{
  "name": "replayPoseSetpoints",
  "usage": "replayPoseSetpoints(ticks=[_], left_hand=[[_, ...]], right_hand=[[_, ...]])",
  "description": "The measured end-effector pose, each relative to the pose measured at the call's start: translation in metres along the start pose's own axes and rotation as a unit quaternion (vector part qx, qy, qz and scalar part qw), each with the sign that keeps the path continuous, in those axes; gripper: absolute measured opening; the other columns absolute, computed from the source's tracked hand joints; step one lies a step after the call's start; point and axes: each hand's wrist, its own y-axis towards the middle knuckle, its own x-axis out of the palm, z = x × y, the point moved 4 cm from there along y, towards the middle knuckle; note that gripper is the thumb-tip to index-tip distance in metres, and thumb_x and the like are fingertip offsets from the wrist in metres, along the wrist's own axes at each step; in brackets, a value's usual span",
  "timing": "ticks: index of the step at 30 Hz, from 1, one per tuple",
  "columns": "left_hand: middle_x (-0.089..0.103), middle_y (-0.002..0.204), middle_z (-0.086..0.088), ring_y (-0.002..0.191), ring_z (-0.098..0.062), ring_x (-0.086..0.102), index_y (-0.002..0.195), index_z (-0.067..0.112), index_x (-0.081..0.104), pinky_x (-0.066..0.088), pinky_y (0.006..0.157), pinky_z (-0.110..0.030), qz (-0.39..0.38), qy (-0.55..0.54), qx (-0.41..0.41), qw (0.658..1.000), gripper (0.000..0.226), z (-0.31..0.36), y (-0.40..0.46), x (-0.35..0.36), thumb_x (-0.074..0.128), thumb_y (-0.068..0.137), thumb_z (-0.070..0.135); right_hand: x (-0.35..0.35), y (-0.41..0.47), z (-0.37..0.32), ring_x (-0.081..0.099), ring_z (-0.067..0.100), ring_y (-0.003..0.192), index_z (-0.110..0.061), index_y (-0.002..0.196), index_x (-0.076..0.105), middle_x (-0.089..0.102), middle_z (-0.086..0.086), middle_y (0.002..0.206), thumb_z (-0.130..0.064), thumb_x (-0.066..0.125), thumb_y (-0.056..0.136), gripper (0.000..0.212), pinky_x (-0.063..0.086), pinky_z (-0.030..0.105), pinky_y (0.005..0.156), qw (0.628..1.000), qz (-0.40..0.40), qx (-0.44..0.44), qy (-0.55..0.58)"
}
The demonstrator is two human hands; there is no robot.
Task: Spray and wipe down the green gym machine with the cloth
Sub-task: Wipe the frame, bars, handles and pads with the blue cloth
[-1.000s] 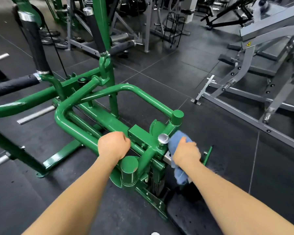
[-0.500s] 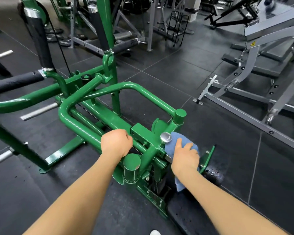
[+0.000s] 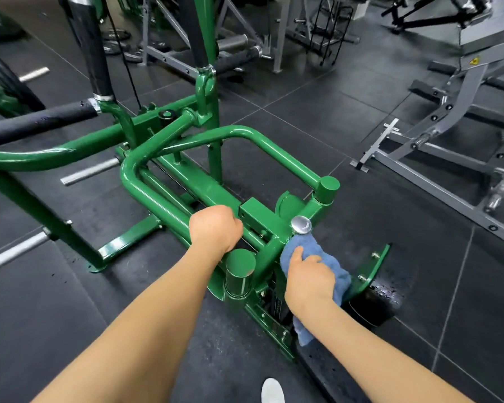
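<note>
Left hand point(image 3: 216, 228) fisted round green machine point(image 3: 169, 199) tube; right hand point(image 3: 310, 276) pressing blue cloth point(image 3: 296, 247) on post below knob point(image 3: 301, 224), fingers curled into cloth

One green machine point(image 3: 204, 187), one blue cloth point(image 3: 309, 251), two hands: left point(image 3: 214, 228), right point(image 3: 310, 279).
</note>
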Motion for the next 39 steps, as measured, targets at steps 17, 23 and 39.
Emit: replayPoseSetpoints(ticks=[17,23,39], left_hand=[[0.042,0.056,0.001,0.058,-0.023,0.043,0.06,0.015,0.042,0.026,0.05,-0.026,0.042,-0.015,-0.011,0.999,0.03,0.0,-0.002,-0.001,0.04,0.088,0.022],[0.05,0.064,-0.001,0.064,-0.027,0.049,0.069,0.015,0.051,0.027,0.052,-0.026,0.064,-0.078,-0.027,0.995,0.022,-0.001,-0.004,-0.006,0.04,0.087,0.017],[0.067,0.103,-0.002,0.095,-0.017,0.056,0.099,0.013,0.068,0.04,0.08,-0.024,0.005,-0.531,-0.119,0.839,0.024,-0.017,-0.063,-0.043,0.048,0.097,0.024]], right_hand=[[-0.041,0.049,-0.055,0.039,0.038,0.12,-0.017,0.137,0.03,0.038,0.015,0.133,-0.017,0.068,0.082,0.067,0.044,0.042,0.09,0.989,0.021,-0.148,0.019],[-0.022,0.023,-0.056,0.038,0.035,0.116,-0.026,0.142,0.029,0.041,0.008,0.128,-0.016,0.06,0.084,0.067,0.038,0.038,0.078,0.98,0.076,-0.17,0.071],[-0.081,-0.065,-0.011,0.044,0.028,0.129,-0.027,0.153,0.016,0.037,0.001,0.15,-0.009,0.053,0.084,0.08,0.041,0.033,0.096,0.905,0.142,-0.167,0.364]])
